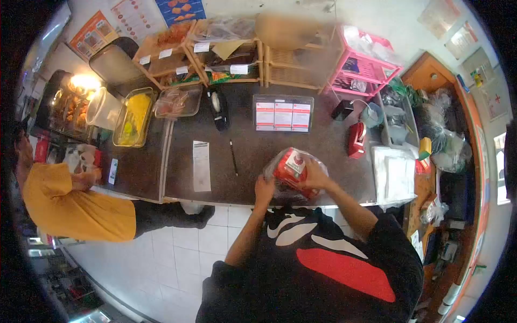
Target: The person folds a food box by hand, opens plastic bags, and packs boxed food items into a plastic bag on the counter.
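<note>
Red package in clear bag, at counter's near edge. I see left hand fingers clamped on bag; right hand fingers clamped on package. Tray holds something yellow.

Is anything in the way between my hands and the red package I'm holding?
Only the clear plastic bag around the red package. Your left hand is at the bag's left edge; your right hand lies over the package's right side; whether plastic lies beneath it is unclear.
</note>
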A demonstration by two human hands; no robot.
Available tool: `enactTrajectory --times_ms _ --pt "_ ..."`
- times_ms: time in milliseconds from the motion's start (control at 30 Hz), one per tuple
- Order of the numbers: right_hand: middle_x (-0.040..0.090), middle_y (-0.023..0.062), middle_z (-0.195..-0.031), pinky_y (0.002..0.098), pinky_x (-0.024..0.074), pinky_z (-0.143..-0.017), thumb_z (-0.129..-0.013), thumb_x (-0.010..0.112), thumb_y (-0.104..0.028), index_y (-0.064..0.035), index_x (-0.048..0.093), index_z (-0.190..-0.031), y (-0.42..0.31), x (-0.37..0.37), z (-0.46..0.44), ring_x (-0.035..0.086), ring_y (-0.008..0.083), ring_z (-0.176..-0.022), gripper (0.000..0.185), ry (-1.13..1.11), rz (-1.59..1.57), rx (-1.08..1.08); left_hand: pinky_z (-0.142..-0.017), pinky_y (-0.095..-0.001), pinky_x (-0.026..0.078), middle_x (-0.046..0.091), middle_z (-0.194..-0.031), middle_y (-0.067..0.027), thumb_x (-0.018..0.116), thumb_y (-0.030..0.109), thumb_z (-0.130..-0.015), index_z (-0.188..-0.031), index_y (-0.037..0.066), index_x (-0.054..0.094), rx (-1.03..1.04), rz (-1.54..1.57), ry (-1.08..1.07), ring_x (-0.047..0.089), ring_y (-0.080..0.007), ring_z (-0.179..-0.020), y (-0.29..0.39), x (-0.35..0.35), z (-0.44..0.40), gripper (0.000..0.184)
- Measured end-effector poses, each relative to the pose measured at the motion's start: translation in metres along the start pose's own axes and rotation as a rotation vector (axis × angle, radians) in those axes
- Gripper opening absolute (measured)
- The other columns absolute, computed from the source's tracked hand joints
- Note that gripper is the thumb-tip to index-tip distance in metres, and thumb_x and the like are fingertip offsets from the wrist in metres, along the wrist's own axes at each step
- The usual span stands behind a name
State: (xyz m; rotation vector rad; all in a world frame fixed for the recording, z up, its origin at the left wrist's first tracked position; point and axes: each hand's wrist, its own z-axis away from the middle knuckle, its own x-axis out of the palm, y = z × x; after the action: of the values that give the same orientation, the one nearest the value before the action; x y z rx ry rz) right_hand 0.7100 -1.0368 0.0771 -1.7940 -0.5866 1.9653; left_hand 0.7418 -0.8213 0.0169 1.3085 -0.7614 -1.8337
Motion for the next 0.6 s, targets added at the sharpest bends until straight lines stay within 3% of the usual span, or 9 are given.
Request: enactTrajectory --times_ms 100,133,233,333,433,500,533,600 --pt "0.041 0.0246 -0.131 0.0466 0.0315 -0.102 -0.055 0.080 -0.042 -0.0032 0.026 -0.139 -0.022 0.023 0.012 0.040 0.0427 -0.119 0.107 0.076 -0.091 0.237 -0.081 -0.0451 0.044 0.061 -0.098 -0.0262 0.051 0.029 -0.087 -0.099 0.000 0.061 0.029 0.087 -0.066 0.057 -0.0418 -0.097 0.005 -0.003 0.001 0.034" --pt "0.039 0.0236 -0.132 0.0485 0.0301 -0.103 -0.053 0.082 -0.037 -0.0055 0.024 -0.140 -0.023 0.022 0.016 0.036 0.0426 -0.122 0.110 0.052 -0.094 0.175 -0.080 -0.0456 0.044 0.061 -0.096 -0.0270 0.050 0.029 -0.087 -0.098 -0.001 0.061 0.058 0.116 -0.036 0.057 -0.0426 -0.095 -0.004 -0.001 -0.003 0.033" --pt "0.038 0.0231 -0.133 0.0497 0.0255 -0.106 -0.057 0.079 -0.037 -0.0067 0.031 -0.137 -0.027 -0.002 0.014 0.036 0.0411 -0.124 0.098 -0.055 0.121 -0.054 -0.077 -0.0471 0.045 0.060 -0.090 -0.0284 0.048 0.026 -0.088 -0.095 -0.001 0.061 0.153 0.147 0.060 0.058 -0.0442 -0.090 -0.021 -0.003 -0.024 0.031" --pt "0.040 0.0224 -0.130 0.0492 0.0241 -0.106 -0.050 0.085 -0.027 -0.0081 0.031 -0.137 -0.025 -0.004 0.012 0.035 0.0387 -0.125 0.104 -0.142 0.431 -0.220 -0.076 -0.0482 0.044 0.060 -0.086 -0.0281 0.047 0.023 -0.088 -0.094 -0.001 0.061 0.213 0.036 0.091 0.057 -0.0450 -0.088 -0.010 -0.017 -0.021 0.028" --pt "0.040 0.0219 -0.130 0.0484 0.0215 -0.107 -0.059 0.080 -0.025 -0.0081 0.035 -0.135 -0.048 -0.007 0.001 0.035 0.0374 -0.125 0.090 -0.298 0.504 -0.252 -0.077 -0.0491 0.043 0.060 -0.086 -0.0278 0.047 0.022 -0.088 -0.093 0.000 0.062 0.278 -0.086 0.021 0.055 -0.0456 -0.086 -0.014 -0.007 -0.020 0.027" --pt "0.041 0.0198 -0.131 0.0488 0.0212 -0.108 -0.065 0.076 -0.025 -0.0079 0.036 -0.134 -0.049 0.014 -0.012 0.036 0.0359 -0.125 0.082 -0.194 0.424 -0.331 -0.078 -0.0493 0.042 0.059 -0.088 -0.0281 0.048 0.022 -0.087 -0.093 0.001 0.062 0.389 -0.170 0.008 0.054 -0.0455 -0.086 -0.012 -0.006 -0.016 0.026" --pt "0.041 0.0187 -0.131 0.0491 0.0210 -0.108 -0.067 0.074 -0.025 -0.0078 0.037 -0.134 -0.045 0.025 -0.018 0.037 0.0352 -0.124 0.078 -0.140 0.382 -0.364 -0.079 -0.0488 0.042 0.057 -0.092 -0.0293 0.049 0.022 -0.087 -0.093 0.001 0.063 0.302 -0.134 0.020 0.052 -0.0446 -0.087 -0.012 -0.010 -0.012 0.025" --pt "0.042 0.0161 -0.131 0.0497 0.0213 -0.107 -0.070 0.071 -0.025 -0.0075 0.040 -0.132 -0.034 0.035 -0.028 0.038 0.0338 -0.124 0.071 -0.218 0.329 -0.378 -0.080 -0.0479 0.041 0.056 -0.092 -0.0288 0.048 0.021 -0.088 -0.094 0.002 0.063 0.328 -0.049 0.076 0.052 -0.0439 -0.091 -0.025 -0.008 -0.022 0.025"
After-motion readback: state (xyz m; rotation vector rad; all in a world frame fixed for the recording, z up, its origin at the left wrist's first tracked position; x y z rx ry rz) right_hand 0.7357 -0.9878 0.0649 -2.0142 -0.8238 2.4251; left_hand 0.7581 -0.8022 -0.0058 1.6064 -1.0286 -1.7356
